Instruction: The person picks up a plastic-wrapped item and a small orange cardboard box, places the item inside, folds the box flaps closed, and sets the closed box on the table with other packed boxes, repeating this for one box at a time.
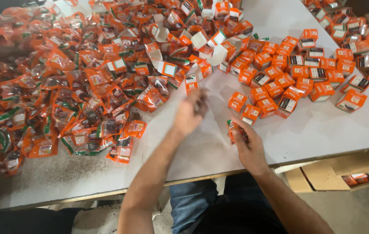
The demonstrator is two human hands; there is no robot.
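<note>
Hands over the near edge of white worktop [323, 130] | right hand [247, 145] closed around small orange cardboard box [233, 128] | left hand [189, 115] blurred, grip unclear | advice: steady box, keep flap open toward orange plastic sachets [84, 108].

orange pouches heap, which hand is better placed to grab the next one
Left, most likely. The left hand hovers blurred right beside the orange pouches heap, with nothing clearly in its grip. The right hand already holds a small orange box and sits farther from the heap.
</note>
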